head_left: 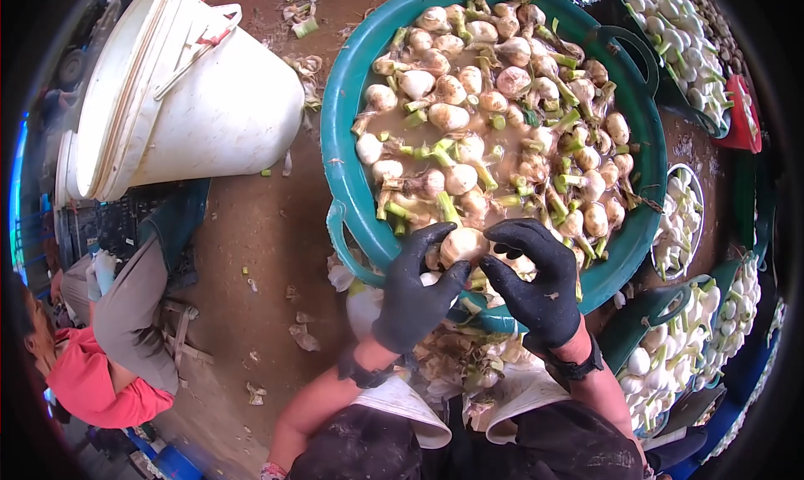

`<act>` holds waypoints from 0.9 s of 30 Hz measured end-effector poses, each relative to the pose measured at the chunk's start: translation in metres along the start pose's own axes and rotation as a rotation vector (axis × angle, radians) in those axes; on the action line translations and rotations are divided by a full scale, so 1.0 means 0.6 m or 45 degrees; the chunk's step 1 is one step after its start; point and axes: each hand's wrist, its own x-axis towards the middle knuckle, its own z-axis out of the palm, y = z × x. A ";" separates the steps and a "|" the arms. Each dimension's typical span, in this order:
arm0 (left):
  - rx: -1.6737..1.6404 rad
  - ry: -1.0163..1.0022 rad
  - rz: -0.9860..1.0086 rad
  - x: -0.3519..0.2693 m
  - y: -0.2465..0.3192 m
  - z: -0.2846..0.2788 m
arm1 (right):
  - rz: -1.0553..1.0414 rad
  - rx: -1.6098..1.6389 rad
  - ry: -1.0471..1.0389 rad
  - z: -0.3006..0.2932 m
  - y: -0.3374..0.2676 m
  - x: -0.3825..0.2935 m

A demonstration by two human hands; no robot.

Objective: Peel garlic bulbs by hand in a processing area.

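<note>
My left hand (pixel 421 285), in a black glove, holds a brownish garlic bulb (pixel 463 247) between thumb and fingers, its green cut stem pointing away from me. Just right of that bulb, my right hand (pixel 537 279), gloved the same way, is curved with thumb and fingers apart; whether its fingertips touch the bulb I cannot tell. Both hands are over the near rim of a round green plastic tub (pixel 345 103). Murky water fills the tub, with many unpeeled garlic bulbs (pixel 449 117) and cut stems in it.
A large white plastic bucket (pixel 220 97) lies tilted at the upper left. A person in a red shirt (pixel 107 379) sits at the lower left. Containers of whiter garlic (pixel 678 229) line the right side. Garlic skins (pixel 471 357) are heaped between my knees; more scraps lie on the brown floor (pixel 251 304).
</note>
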 end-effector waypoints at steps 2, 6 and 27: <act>0.429 0.071 0.312 0.003 -0.009 -0.002 | -0.079 -0.096 0.082 0.006 -0.011 0.004; 0.466 0.095 0.305 -0.001 -0.015 0.003 | -0.219 -0.300 0.055 0.005 -0.005 -0.002; 0.042 -0.381 -0.040 -0.004 0.018 -0.028 | 0.177 -0.539 0.242 -0.034 0.099 -0.005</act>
